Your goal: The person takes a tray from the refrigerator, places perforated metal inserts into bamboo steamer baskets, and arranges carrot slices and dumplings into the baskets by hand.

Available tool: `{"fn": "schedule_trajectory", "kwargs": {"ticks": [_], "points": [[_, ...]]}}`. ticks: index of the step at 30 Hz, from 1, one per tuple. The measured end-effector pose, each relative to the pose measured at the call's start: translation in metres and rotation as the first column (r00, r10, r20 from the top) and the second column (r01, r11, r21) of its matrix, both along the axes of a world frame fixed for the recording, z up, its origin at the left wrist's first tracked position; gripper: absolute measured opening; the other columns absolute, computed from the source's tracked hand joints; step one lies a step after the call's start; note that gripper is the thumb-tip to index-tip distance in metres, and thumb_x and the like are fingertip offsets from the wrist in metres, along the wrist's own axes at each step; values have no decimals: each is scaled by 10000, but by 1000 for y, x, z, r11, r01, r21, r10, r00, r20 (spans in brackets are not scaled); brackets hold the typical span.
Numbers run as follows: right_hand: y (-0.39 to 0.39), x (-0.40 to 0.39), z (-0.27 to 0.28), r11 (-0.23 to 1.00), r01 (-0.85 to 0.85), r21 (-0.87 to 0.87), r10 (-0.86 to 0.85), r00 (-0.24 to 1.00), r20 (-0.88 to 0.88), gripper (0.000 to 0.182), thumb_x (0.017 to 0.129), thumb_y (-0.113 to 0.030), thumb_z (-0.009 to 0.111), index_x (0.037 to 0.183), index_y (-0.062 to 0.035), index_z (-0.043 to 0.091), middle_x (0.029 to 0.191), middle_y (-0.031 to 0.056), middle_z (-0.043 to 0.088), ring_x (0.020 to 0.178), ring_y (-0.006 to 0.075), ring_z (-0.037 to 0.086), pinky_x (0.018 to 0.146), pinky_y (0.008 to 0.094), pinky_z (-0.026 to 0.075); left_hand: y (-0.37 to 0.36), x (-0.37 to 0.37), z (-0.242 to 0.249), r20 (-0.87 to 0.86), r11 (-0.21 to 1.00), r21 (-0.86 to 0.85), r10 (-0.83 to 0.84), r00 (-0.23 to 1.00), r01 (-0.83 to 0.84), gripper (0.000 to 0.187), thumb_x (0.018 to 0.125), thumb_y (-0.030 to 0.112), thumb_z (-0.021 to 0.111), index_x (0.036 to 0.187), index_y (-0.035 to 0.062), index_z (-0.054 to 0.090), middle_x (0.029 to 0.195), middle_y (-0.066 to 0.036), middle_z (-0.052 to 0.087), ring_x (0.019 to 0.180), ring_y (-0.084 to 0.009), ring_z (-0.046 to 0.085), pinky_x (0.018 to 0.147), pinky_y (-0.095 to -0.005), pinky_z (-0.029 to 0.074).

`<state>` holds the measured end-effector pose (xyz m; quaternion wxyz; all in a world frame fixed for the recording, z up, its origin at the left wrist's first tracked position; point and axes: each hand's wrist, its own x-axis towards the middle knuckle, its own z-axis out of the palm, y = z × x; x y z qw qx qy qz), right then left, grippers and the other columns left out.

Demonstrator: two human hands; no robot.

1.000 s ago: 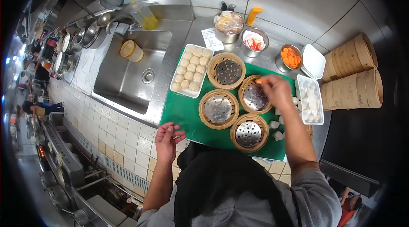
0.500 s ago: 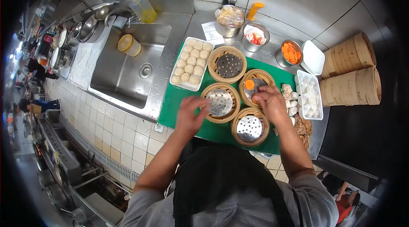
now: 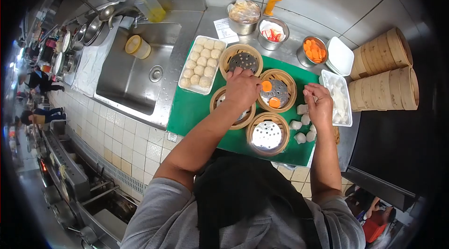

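Four round bamboo steamers with perforated metal discs stand on a green board (image 3: 187, 113). My left hand (image 3: 242, 87) reaches over the upper left steamer (image 3: 229, 55), fingers bent at its disc; what they hold, if anything, is hidden. Two carrot slices, one upper (image 3: 266, 86) and one lower (image 3: 274, 102), lie in the right steamer (image 3: 291, 91). My right hand (image 3: 320, 104) is right of it, fingers pinched, above white dumpling-like pieces (image 3: 300, 137) on the board. The front steamer (image 3: 266, 135) holds only its disc. My left forearm partly covers the left steamer (image 3: 216, 101).
A tray of round balls (image 3: 202, 64) is at the left, beside a sink (image 3: 135, 80). Bowls of carrot slices (image 3: 314, 51), red strips (image 3: 273, 34) and a bagged food (image 3: 244, 14) stand behind. Stacked steamers (image 3: 383, 90) and a white tray (image 3: 337, 97) are right.
My left hand has moved up and right to the upper left steamer. My right hand has left the right steamer, where a second carrot slice now shows, and moved right.
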<state>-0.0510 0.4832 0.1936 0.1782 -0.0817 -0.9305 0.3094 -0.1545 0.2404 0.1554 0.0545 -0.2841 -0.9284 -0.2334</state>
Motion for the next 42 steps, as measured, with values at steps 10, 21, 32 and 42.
{"fn": "schedule_trajectory", "kwargs": {"ticks": [10,21,32,42], "points": [[45,-50,10,994,105,-44,-101,992,72,168,884,-164,680,973,-30,727,952,169,714,880,329,680,792,409,533,4,5,-1,63,992,35,115,991,-118,79,757,239,749,775,163,738,868,3,667,978,-237,570,838,-448,403],[98,-160,-22,845,-77,529,-173,896,408,207,840,-187,656,1015,-101,725,945,144,729,896,335,695,785,430,545,-141,27,18,310,644,536,452,837,-546,144,844,51,696,987,34,699,847,-74,700,818,-163,657,763,-307,519],[85,-115,-8,995,81,64,-85,994,70,227,850,-141,675,1055,-47,705,847,115,709,793,212,688,732,323,531,-342,156,-73,527,237,507,675,516,-829,146,900,10,664,1041,-23,651,862,-12,638,758,-84,568,719,-220,477],[-23,-39,-24,681,81,-728,92,976,195,162,903,4,641,1065,13,635,921,50,690,759,94,641,676,228,543,-318,143,-88,673,266,446,529,516,-855,152,922,63,650,1051,-19,645,861,-29,647,739,-105,587,702,-251,495]]}}
